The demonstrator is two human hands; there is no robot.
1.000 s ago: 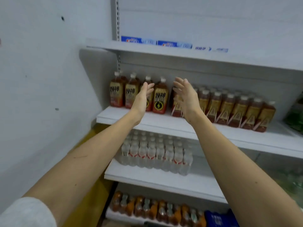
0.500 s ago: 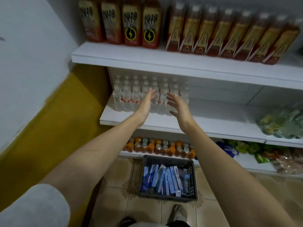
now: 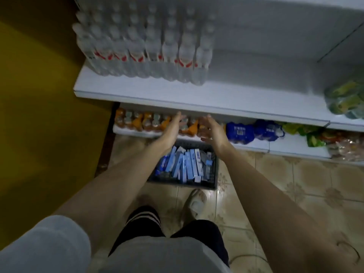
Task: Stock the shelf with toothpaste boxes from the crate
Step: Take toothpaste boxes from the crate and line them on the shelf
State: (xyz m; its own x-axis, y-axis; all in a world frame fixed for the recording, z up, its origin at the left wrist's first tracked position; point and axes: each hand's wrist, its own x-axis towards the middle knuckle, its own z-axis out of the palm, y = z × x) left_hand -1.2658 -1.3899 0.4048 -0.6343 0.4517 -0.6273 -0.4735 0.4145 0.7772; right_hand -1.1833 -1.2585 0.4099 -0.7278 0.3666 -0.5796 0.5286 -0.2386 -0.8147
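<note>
A dark plastic crate point(image 3: 213, 175) stands on the tiled floor in front of the shelving, filled with several blue and white toothpaste boxes point(image 3: 188, 164) lying at mixed angles. My left hand point(image 3: 171, 129) and my right hand point(image 3: 213, 131) hover above the crate's far edge, palms facing each other, fingers straight and holding nothing. Both hands are level with the front edge of the white shelf point(image 3: 197, 99) in the picture.
Clear water bottles point(image 3: 141, 48) fill the left of the white shelf. Orange drink bottles point(image 3: 137, 121) and blue packs point(image 3: 239, 133) sit on the lowest shelf behind the crate. Green packets point(image 3: 346, 99) lie right. A yellow wall point(image 3: 39, 95) stands left. My foot point(image 3: 195, 203) is near the crate.
My view has tilted down from the upper shelves to the floor and crate. Both empty hands have come down from drink-bottle height to just above the crate.
</note>
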